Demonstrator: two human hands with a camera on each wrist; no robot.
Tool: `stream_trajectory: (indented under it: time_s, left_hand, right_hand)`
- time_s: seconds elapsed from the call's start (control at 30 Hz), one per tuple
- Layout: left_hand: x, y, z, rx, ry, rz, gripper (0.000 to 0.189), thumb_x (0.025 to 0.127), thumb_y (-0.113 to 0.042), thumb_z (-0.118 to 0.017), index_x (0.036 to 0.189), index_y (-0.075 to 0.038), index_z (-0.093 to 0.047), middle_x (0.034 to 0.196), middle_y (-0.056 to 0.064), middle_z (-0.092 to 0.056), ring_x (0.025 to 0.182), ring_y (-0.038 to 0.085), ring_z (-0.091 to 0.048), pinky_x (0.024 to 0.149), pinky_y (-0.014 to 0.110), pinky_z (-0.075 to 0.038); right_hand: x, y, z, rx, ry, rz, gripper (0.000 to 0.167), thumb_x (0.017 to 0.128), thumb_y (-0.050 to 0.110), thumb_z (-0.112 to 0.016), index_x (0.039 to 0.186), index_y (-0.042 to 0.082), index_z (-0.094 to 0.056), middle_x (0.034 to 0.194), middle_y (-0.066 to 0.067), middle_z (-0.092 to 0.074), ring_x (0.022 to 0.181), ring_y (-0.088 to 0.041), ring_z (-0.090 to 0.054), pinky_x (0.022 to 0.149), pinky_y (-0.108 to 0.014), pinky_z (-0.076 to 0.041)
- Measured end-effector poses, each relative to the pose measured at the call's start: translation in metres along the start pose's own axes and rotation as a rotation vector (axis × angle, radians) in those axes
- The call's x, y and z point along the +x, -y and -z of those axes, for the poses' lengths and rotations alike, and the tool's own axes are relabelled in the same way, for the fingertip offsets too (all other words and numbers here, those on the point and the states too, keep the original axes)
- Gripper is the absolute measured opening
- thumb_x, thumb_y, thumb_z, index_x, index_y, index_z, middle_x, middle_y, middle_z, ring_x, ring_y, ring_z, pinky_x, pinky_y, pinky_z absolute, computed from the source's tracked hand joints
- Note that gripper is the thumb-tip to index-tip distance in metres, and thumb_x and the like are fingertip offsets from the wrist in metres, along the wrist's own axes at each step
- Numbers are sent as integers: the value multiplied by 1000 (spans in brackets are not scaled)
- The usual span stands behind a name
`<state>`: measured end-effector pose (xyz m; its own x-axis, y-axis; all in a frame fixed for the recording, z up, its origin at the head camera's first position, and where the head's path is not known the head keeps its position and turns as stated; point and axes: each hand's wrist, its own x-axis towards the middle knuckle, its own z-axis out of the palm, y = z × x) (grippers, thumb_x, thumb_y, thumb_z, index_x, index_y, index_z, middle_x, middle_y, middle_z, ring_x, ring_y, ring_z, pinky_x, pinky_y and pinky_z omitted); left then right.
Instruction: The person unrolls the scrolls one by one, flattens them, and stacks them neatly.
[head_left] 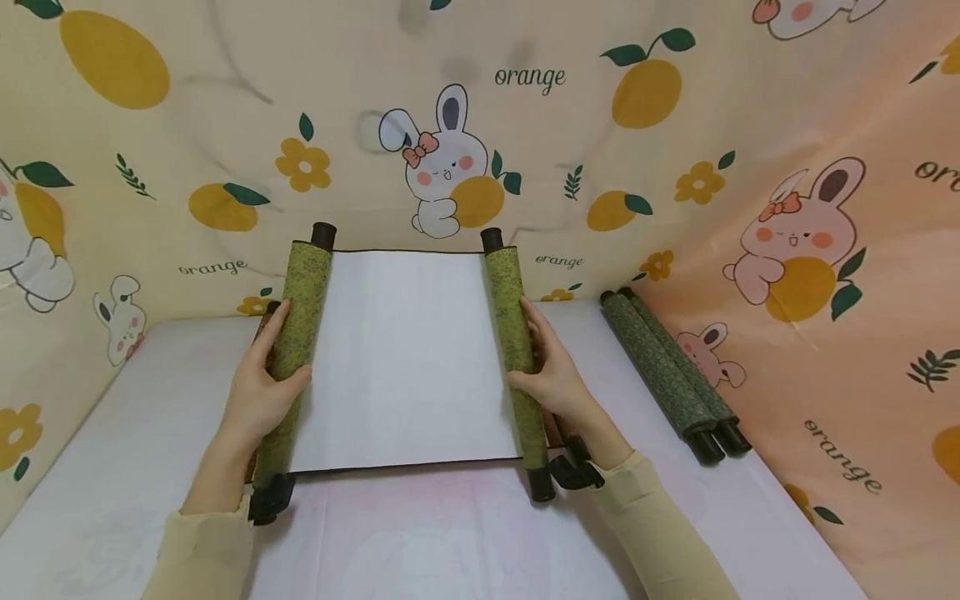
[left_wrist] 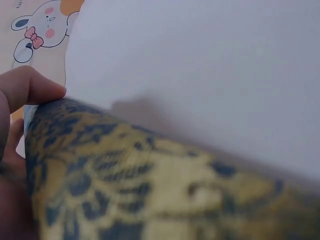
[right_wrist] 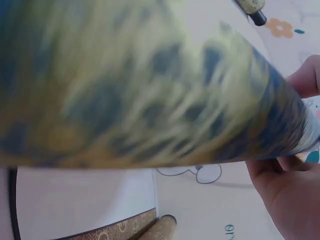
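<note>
A scroll (head_left: 408, 358) with yellow-green patterned rolls and black end knobs is spread part way, its blank white sheet facing me. My left hand (head_left: 258, 392) grips the left roll (head_left: 309, 275), thumb on the front and fingers round the outer side. On the other side, my right hand (head_left: 558, 375) holds the right roll (head_left: 504, 283) in the same way. The roll's dark blue and gold pattern fills much of both wrist views. Behind this scroll lies another one with a brown patterned border (right_wrist: 115, 227), mostly hidden in the head view.
Two dark green rolls (head_left: 667, 375) with black knobs lie side by side at the right of the white table (head_left: 420, 533). A cloth (head_left: 585, 150) printed with rabbits and oranges hangs behind and along the sides. Black straps (head_left: 272, 500) sit at the wrists.
</note>
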<state>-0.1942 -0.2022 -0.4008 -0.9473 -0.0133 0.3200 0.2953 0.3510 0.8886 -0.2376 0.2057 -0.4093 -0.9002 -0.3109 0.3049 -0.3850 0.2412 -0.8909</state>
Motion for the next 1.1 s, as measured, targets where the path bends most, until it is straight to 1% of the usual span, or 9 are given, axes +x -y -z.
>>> stream_trajectory:
  time_s: [0.1,0.2,0.43,0.53,0.67,0.8,0.9,1.0,1.1]
  left_hand:
    - [-3,0,3,43,-7,8,97,93,5,-64,166,-42,-20,173,6,-14,155,38,-18,112,67,-27]
    - [-8,1,9,76,6,6,97,94,4,-65,166,-41,-18,173,10,-14,152,44,-21,109,69,-29]
    - [-13,5,18,101,81,-56,93,95,7,-60,168,-31,-18,168,26,-16,152,53,-13,110,79,-19]
    - [-10,3,22,150,111,-67,86,96,7,-58,167,-28,-24,163,30,-23,149,55,-19,104,74,-29]
    - [-6,0,23,218,122,-72,82,95,6,-57,166,-24,-28,161,30,-26,146,55,-25,87,60,-34]
    - [-5,0,19,221,108,-96,82,93,7,-59,166,-18,-30,160,33,-24,146,57,-23,96,72,-35]
    - [-4,4,13,256,86,-123,84,91,6,-68,164,-13,-32,155,36,-27,141,59,-28,101,79,-30]
    - [-4,9,10,301,74,-136,88,88,5,-76,163,-11,-33,152,36,-30,137,59,-32,99,78,-33]
    - [-6,12,10,300,79,-140,89,87,6,-78,163,-10,-34,153,35,-29,138,59,-31,100,79,-32]
  right_hand:
    - [-2,-2,1,-10,-1,12,106,84,-14,-63,167,35,-18,171,-7,-20,148,-32,-32,110,-56,-35]
    - [-5,-3,3,-32,8,29,103,82,-16,-60,167,30,-22,172,-2,-18,149,-27,-29,113,-51,-32]
    - [-8,-4,6,-43,16,4,100,83,-19,-54,166,29,-27,172,1,-22,156,-20,-18,89,-35,-42]
    - [-7,0,7,-22,3,-12,99,83,-18,-54,166,31,-28,172,3,-22,156,-21,-18,92,-39,-43]
    - [-8,1,7,-33,-9,-33,97,88,-10,-69,165,32,-29,172,2,-21,157,-24,-16,117,-56,-29]
    - [-10,-2,5,-73,-23,-40,102,85,-4,-81,165,32,-29,171,0,-22,158,-26,-16,123,-61,-19]
    - [-11,-4,4,-79,-36,-38,100,85,-7,-77,164,30,-29,170,-2,-22,157,-27,-16,122,-61,-21]
    - [-10,-5,4,-87,-50,-33,97,86,-9,-74,164,28,-30,170,-2,-23,158,-26,-12,122,-63,-18]
    - [-11,-6,6,-79,-47,-35,96,87,-10,-73,164,29,-30,170,-2,-24,158,-27,-15,121,-62,-22]
